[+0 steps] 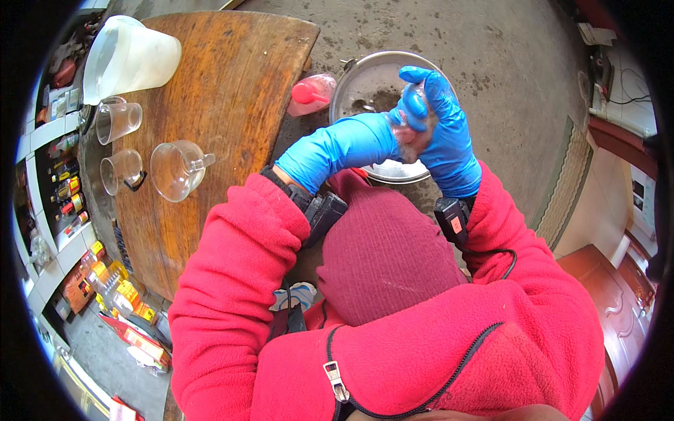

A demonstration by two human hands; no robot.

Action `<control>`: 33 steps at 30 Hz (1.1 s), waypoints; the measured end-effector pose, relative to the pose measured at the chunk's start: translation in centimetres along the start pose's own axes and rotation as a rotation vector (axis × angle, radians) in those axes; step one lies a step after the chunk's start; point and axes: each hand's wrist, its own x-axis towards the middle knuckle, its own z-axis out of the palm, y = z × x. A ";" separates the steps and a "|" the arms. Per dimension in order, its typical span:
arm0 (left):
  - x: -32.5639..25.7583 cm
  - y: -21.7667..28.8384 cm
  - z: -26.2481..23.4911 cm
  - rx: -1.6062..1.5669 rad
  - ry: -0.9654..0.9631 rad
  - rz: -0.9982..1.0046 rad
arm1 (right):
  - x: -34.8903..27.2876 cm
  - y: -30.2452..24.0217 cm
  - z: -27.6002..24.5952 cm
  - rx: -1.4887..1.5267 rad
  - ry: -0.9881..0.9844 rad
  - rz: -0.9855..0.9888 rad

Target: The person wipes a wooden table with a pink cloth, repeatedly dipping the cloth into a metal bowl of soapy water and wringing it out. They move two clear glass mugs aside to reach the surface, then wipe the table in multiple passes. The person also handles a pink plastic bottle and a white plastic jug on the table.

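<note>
My left hand (pixel 365 142), in a blue rubber glove, reaches in from the left over a round metal basin (pixel 340 91). My right hand (pixel 449 140), gloved the same way, meets it above the basin's right side. Between the two hands is a clear, wet-looking thing (pixel 413 140) with pinkish and tan patches; the fingers cover much of it, and I cannot make out its kind. Both hands are closed around it. Whitish, sudsy water with a dark patch shows in the basin. Just left of the basin lies a pink bottle (pixel 316 97) with a red cap.
A wooden table (pixel 225 77) stands at my left. On it are a translucent white pitcher (pixel 133 59), a clear glass mug (pixel 179 170) and two clear cups (pixel 119 121). Shelves of bottles and packages (pixel 67 186) line the far left. The concrete floor (pixel 505 91) has wet spots.
</note>
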 end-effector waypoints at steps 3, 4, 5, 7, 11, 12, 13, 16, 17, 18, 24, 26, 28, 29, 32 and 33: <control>-0.2 1.0 -0.7 0.062 -0.082 -0.148 | -0.1 0.0 0.6 0.058 0.163 0.107; -0.4 1.3 -0.8 0.021 -0.090 -0.194 | -0.3 -0.1 0.7 -0.007 0.151 0.090; -0.4 1.5 -0.8 0.017 -0.073 -0.226 | -0.5 -0.2 0.6 -0.084 0.217 0.113; -0.6 1.6 -0.6 -0.013 -0.030 -0.257 | -0.5 -0.2 0.3 -0.141 0.212 0.140; -0.7 0.6 0.0 -0.047 0.064 -0.177 | 0.6 0.1 -1.5 -0.077 0.026 0.195; -0.8 0.1 0.0 -0.074 0.122 -0.219 | 1.0 0.2 -2.1 -0.058 -0.033 0.213; -1.0 -0.4 0.2 -0.106 0.154 -0.262 | 1.5 0.2 -2.8 -0.290 -0.017 0.063; -1.7 -2.4 -0.3 -0.161 0.249 -0.363 | 2.4 -0.4 -5.2 -0.811 -0.044 -0.171; -2.0 -2.9 -0.2 -0.200 0.317 -0.443 | 2.3 -0.7 -6.0 -0.839 -0.015 -0.060; -2.3 -3.5 -0.2 -0.249 0.327 -0.448 | 2.2 -0.9 -6.7 -0.874 0.036 0.062; -3.2 -5.0 0.8 -0.247 0.465 -0.476 | 3.1 2.5 -7.3 -1.529 -0.184 -0.073; -3.4 -4.8 1.1 -0.260 0.473 -0.430 | 4.0 4.2 -6.7 -1.882 -0.440 0.155; -3.5 -4.5 1.2 -0.272 0.466 -0.434 | 5.0 6.3 -5.8 -2.139 -0.658 0.391; -3.6 -4.3 1.2 -0.287 0.462 -0.429 | 5.6 7.0 -5.6 -2.137 -0.747 0.501; -3.9 -4.0 1.2 -0.271 0.425 -0.460 | 6.6 8.5 -4.9 -2.286 -0.853 0.618; -4.1 -3.9 1.2 -0.265 0.418 -0.461 | 6.8 8.6 -4.8 -2.371 -0.991 0.628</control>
